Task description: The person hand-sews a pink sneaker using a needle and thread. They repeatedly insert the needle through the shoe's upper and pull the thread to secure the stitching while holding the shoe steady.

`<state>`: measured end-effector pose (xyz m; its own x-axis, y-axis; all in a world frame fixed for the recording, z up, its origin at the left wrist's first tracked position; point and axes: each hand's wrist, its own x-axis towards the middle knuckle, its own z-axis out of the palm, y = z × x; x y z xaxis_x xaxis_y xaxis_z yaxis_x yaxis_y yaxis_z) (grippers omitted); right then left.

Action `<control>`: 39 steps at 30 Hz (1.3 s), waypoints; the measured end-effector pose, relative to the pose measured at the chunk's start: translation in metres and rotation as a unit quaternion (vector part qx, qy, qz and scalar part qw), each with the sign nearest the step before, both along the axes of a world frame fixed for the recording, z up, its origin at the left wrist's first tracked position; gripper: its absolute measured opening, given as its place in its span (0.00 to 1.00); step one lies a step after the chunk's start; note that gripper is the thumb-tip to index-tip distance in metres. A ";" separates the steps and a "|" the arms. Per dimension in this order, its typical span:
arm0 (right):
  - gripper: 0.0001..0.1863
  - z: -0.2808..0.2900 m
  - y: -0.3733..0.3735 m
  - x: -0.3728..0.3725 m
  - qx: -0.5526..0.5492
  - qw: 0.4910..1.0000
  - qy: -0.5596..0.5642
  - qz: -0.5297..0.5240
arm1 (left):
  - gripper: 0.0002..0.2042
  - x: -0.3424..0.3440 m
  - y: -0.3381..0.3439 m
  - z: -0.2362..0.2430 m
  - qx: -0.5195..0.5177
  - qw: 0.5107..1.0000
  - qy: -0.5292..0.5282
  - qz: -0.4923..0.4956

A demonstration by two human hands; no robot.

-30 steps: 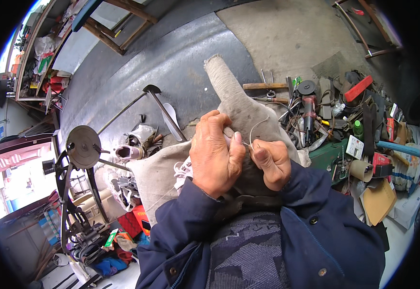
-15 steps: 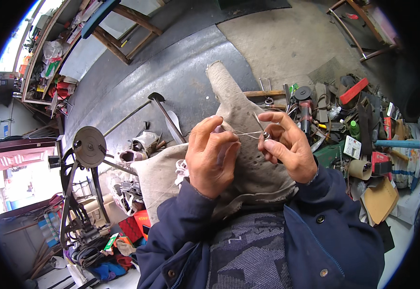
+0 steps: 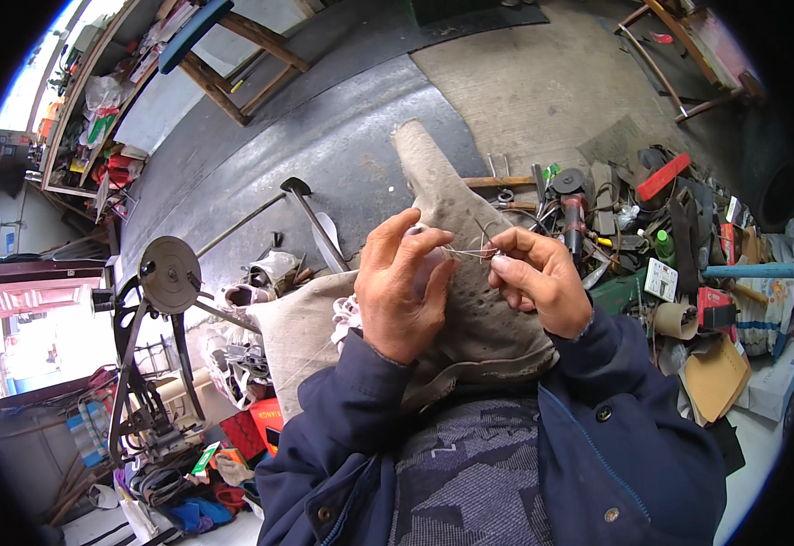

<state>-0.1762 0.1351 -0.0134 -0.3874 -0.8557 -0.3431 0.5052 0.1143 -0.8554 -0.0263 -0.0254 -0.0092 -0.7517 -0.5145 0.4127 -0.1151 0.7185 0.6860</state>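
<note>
My left hand (image 3: 403, 287) is curled over a pale pinkish shoe, mostly hidden; its white laces (image 3: 346, 320) show beside the wrist. The left thumb stands apart from the index finger. Opposite it, my right hand (image 3: 542, 280) is closed in a pinch on a thin metal awl (image 3: 483, 228), whose tip points up and away. Pale thread (image 3: 466, 251) stretches in loose strands between both hands and passes round the awl. Under the hands, a worn grey-beige cloth (image 3: 479, 314) with small holes covers my lap.
Left stands a cast-metal machine with a round wheel (image 3: 170, 275). A metal shoe-repair stand (image 3: 297, 186) is ahead of it. Piled tools at right include an angle grinder (image 3: 574, 211), a red block (image 3: 663, 176) and a tape roll (image 3: 675, 319). A wooden stool (image 3: 233, 77) stands far left.
My right hand has moved slightly left and down, closer to the left. The strands between the hands are shorter and looser. My left fingers have spread a little.
</note>
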 end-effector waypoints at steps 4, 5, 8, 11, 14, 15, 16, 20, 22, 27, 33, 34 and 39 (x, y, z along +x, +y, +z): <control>0.11 -0.002 -0.003 0.003 -0.006 1.000 -0.031 0.002 | 0.16 -0.002 0.000 -0.001 -0.032 0.999 0.009 -0.010; 0.11 -0.003 -0.004 0.004 -0.007 1.000 -0.029 -0.006 | 0.16 -0.005 0.000 -0.001 -0.034 0.999 0.014 -0.016; 0.10 -0.006 -0.007 0.007 -0.044 0.996 -0.080 -0.005 | 0.16 -0.006 0.002 0.002 -0.009 1.000 0.007 -0.021; 0.10 -0.007 -0.009 0.009 -0.076 0.990 -0.117 -0.001 | 0.14 -0.008 0.003 0.005 -0.018 0.999 0.010 -0.026; 0.11 -0.009 -0.011 0.009 -0.086 0.987 -0.136 -0.005 | 0.13 -0.010 0.003 0.006 -0.031 0.999 0.013 -0.021; 0.11 -0.009 -0.011 0.009 -0.088 0.986 -0.143 -0.005 | 0.12 -0.010 0.003 0.005 -0.037 0.999 0.015 -0.019; 0.11 -0.009 -0.012 0.009 -0.088 0.984 -0.153 -0.007 | 0.12 -0.010 0.003 0.005 -0.042 0.999 0.017 -0.016; 0.11 -0.010 -0.012 0.009 -0.089 0.980 -0.179 -0.016 | 0.12 -0.011 0.002 0.003 -0.043 0.999 0.028 -0.008; 0.11 -0.011 -0.012 0.009 -0.093 0.977 -0.190 -0.024 | 0.12 -0.011 0.001 0.002 -0.034 0.999 0.029 -0.002; 0.13 -0.013 -0.012 0.010 -0.098 0.979 -0.176 -0.033 | 0.10 -0.012 0.000 0.003 -0.039 0.999 0.023 -0.006; 0.15 -0.005 -0.001 -0.001 -0.052 0.998 0.013 0.017 | 0.05 -0.014 0.000 -0.001 0.048 0.999 0.020 0.013; 0.15 -0.002 0.002 -0.008 -0.071 0.994 0.069 0.054 | 0.05 -0.012 -0.002 -0.001 0.072 0.997 0.021 0.026; 0.08 0.012 0.018 -0.030 0.124 0.949 0.214 0.196 | 0.04 -0.010 -0.005 -0.007 0.143 0.988 0.044 0.029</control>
<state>-0.2066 0.1526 -0.0009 -0.2060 -0.8761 -0.4360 -0.0044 0.4463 -0.8949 -0.0365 -0.0300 -0.0163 -0.6848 -0.6611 0.3066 -0.0813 0.4874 0.8694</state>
